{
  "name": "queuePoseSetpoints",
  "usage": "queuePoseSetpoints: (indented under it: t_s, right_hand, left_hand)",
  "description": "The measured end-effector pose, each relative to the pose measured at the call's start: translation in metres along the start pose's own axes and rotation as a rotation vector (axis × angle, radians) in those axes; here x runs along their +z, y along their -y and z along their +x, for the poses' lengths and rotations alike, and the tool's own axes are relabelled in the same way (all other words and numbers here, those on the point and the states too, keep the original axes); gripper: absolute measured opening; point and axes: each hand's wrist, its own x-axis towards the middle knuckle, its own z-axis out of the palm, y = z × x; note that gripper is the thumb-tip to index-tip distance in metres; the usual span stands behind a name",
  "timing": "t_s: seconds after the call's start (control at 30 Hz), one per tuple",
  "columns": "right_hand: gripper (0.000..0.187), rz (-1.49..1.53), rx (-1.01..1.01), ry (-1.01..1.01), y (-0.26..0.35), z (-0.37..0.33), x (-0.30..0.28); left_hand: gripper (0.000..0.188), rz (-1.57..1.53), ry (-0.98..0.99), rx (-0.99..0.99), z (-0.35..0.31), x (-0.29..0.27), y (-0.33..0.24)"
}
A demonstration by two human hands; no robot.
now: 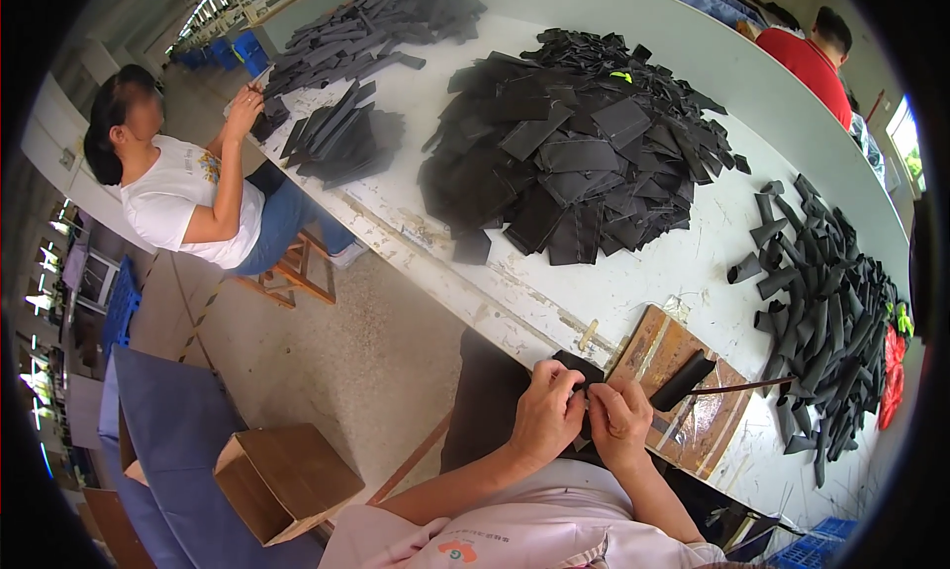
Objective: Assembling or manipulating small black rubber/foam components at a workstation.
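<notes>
At the table's front edge, my left hand (547, 413) pinches a black fabric piece (578, 365) between thumb and fingers. My right hand (620, 423) is closed on the right side of that same piece, its fingertips close to the left hand's. Just right of my hands a wooden board (727, 426) lies on the table, with clear tape across it. On the board rests a black fabric tube (685, 379), and a thin brown stick (742, 386) extends right from beside it.
A large heap of black fabric pieces (584, 153) covers the table's middle; black tubes (826, 312) pile up at right. Grey strips (366, 35) and flat pieces (346, 139) lie farther left. A seated co-worker (188, 183) handles material there. An open cardboard box (287, 480) stands below left.
</notes>
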Motion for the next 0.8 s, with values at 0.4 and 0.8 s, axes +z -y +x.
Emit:
queuePoseSetpoints:
  t_s: [0.4,0.8]
  right_hand:
    - [0.012,0.017,0.137,0.038,-0.014,-0.003,0.001]
    - [0.016,-0.279,0.059,0.218,-0.025,-0.002,0.052]
  left_hand:
    - [0.021,-0.043,-0.339,0.006,0.058,-0.042,0.041]
    - [0.05,0.089,-0.718,-0.656,0.296,-0.195,0.177]
